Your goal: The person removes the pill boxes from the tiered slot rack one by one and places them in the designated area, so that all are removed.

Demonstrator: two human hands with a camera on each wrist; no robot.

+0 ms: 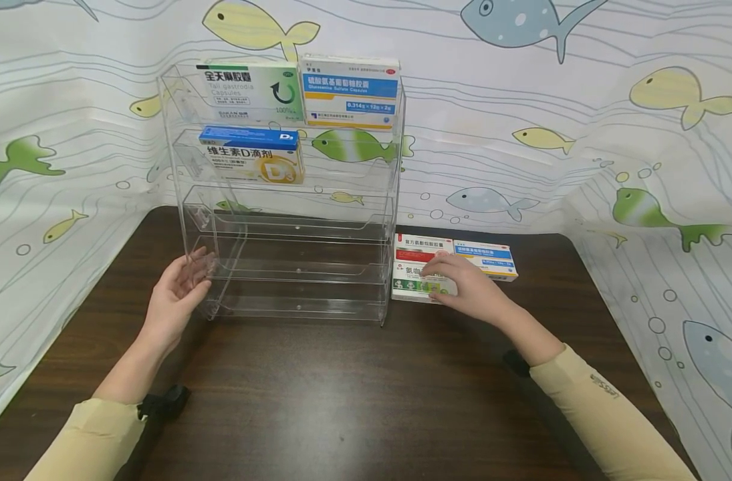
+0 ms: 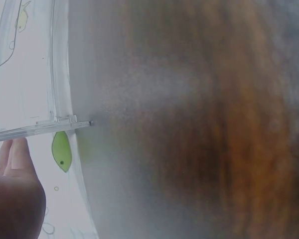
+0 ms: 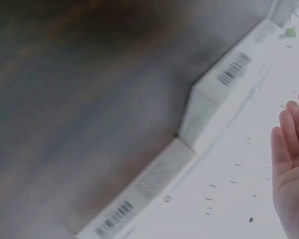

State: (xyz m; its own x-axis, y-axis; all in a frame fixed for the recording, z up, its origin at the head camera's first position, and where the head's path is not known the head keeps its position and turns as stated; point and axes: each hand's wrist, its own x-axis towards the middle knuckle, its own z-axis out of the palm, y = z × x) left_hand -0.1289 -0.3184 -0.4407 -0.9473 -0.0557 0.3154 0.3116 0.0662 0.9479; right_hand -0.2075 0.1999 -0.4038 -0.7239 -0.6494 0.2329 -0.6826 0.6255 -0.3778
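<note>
Dark brown table (image 1: 317, 414) fills the near part of the scene, and two pale yellow sleeves (image 1: 89, 434) reach in over it, one from each side. At the left, the person's left hand (image 1: 176, 287) grips the clear rack (image 1: 299, 308) low on its side panel, with the thumb and fingers on opposite faces. At the right, the right hand (image 1: 464, 287) hovers above the boxes, its fingers released and holding nothing.

Beneath that hand, a white box with green pictures (image 1: 404, 292) lies flat just beside the rack's right side. Touching its far side is a red-and-white box (image 1: 415, 246), and to the right of that lies a small blue-and-white box (image 1: 501, 268).

Farther up, the rack's tiers rise. A blue-topped D3 box (image 1: 239, 164) leans at the left of the second tier from the top. On the highest tier, a green-and-white box (image 1: 251, 93) stands left of a larger blue-banded box (image 1: 350, 87). Farthest back hangs white cloth (image 1: 486, 160) printed with fish.
</note>
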